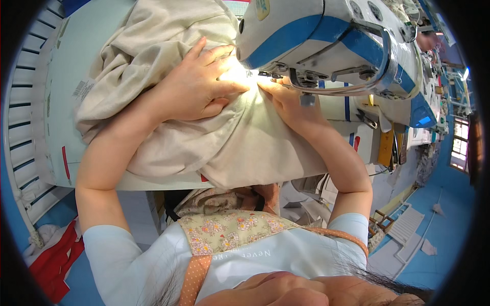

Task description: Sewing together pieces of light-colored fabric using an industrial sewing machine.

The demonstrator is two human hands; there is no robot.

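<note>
A large beige cloth lies bunched on the sewing machine's pale table and hangs over its near edge. My left hand rests flat on the cloth with its fingers spread, left of the lit needle area. On the other side, my right hand has its fingertips together at the cloth's edge, close to the needle area; the machine head hides part of these fingers. The white and blue sewing machine stands over the cloth, its lamp glaring on the spot between my hands.
A white slatted rack borders the table on the left. Red cloth lies at lower left. Right of the machine are scissors and a yellow-orange box. More machines stand farther right along the blue floor.
</note>
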